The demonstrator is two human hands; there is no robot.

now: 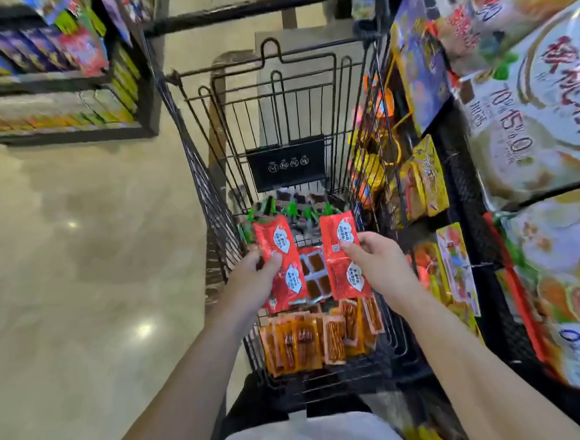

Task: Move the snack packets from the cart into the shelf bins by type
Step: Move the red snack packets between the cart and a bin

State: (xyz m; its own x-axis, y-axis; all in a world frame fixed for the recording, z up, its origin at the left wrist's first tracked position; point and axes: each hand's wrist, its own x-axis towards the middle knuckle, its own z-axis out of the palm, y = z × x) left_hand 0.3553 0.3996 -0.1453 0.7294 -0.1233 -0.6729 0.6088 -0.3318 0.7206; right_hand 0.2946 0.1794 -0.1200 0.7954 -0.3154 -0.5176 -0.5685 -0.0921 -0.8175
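A black wire cart (pixel 212 204) stands in front of me. My left hand (pixel 251 281) grips a strip of red snack packets (pixel 279 251) over the cart. A second strip of red packets (pixel 340 247) is pinched in my right hand (pixel 377 261), level with the first. Between and below them lies a red packet with dark brown squares (pixel 315 276). Orange packets of brown sticks (pixel 304 342) are piled at the cart's near end. Green packets (pixel 293 211) and dark ones lie at its far end.
Shelving packed with large snack bags (pixel 531 106) and boxes runs close along the cart's right side. Another shelf unit (pixel 66 81) with colourful packs stands at the far left. Glossy beige floor (pixel 78 252) spreads out on the left.
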